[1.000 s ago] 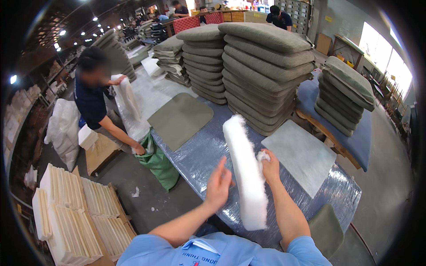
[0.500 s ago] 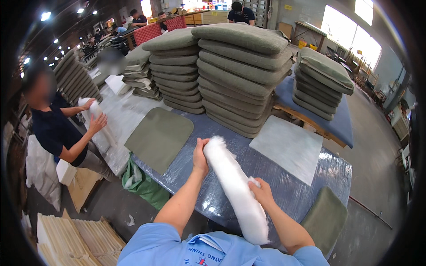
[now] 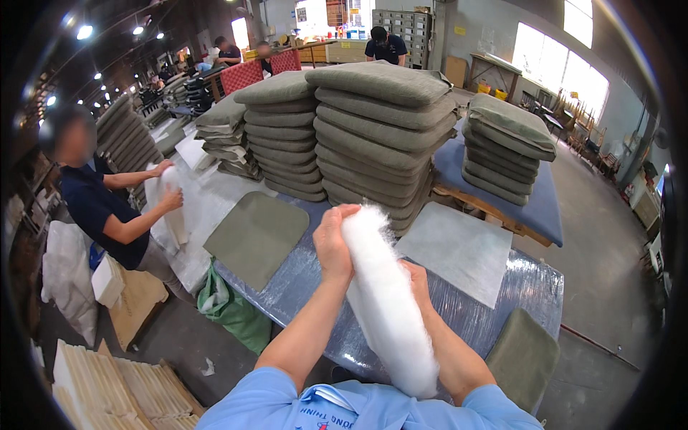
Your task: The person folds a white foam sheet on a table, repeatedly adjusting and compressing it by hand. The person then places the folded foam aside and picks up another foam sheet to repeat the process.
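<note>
A thick white pad of fluffy wadding (image 3: 390, 301) is held on its edge in front of my chest, its frayed far end raised above the table. My left hand (image 3: 332, 245) is closed round the far left edge of this pad. On its right side, my right hand (image 3: 417, 284) grips the pad farther down, with the fingertips hidden behind the wadding. Beneath lies the plastic-covered blue table (image 3: 527, 279). A flat green-grey cushion cover (image 3: 259, 233) rests to the left, and a white sheet (image 3: 459, 251) lies to the right.
Tall stacks of green-grey cushions (image 3: 383, 118) stand behind the table, with a shorter stack (image 3: 505, 147) farther right. Another cover (image 3: 527, 351) lies at the near right corner. A green sack (image 3: 233, 308) and foam slabs (image 3: 118, 387) are at left, where a co-worker (image 3: 107, 201) handles white wadding.
The pad's far end has risen, and my left hand has gone up with it. My right hand has slid farther up along the pad's right side.
</note>
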The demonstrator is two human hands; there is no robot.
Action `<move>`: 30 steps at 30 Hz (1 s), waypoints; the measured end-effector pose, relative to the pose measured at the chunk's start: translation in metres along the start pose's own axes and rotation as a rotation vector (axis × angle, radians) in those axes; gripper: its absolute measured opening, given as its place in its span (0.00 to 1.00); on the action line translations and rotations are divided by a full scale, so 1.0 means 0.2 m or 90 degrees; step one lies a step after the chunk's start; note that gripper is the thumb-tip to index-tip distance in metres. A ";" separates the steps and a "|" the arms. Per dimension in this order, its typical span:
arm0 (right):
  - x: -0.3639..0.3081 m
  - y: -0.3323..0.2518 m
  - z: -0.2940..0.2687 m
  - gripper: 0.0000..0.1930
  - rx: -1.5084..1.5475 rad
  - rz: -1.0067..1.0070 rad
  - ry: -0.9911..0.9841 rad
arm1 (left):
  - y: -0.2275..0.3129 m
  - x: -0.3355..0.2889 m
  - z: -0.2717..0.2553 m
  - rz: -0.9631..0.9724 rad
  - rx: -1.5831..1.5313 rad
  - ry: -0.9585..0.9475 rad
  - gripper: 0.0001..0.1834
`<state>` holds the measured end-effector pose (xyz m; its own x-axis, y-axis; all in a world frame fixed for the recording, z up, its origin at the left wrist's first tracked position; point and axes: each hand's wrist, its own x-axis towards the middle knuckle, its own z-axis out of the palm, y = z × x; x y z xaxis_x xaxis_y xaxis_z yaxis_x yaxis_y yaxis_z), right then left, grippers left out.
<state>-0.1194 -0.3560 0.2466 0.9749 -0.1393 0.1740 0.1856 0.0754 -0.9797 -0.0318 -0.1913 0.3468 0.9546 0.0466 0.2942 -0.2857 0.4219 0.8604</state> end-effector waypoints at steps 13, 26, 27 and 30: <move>-0.19 -0.04 0.02 0.13 0.087 0.017 -0.132 | 0.28 -0.58 -0.07 0.344 0.537 -0.083 0.19; -0.31 -0.55 -0.07 0.20 -0.267 -0.294 -0.302 | 0.39 -0.91 0.06 0.275 0.701 -0.089 0.18; -0.31 -0.53 -0.06 0.21 -0.252 -0.286 -0.298 | 0.38 -0.91 0.05 0.266 0.697 -0.080 0.18; -0.30 -0.43 -0.01 0.22 -0.168 -0.229 -0.295 | 0.41 -0.89 0.01 0.214 0.635 -0.088 0.22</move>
<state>-0.1936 -0.3568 0.3208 0.8207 0.3349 0.4629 0.5316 -0.1507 -0.8335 -0.2251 -0.1674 0.3658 0.8134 -0.1075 0.5716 -0.5331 -0.5307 0.6589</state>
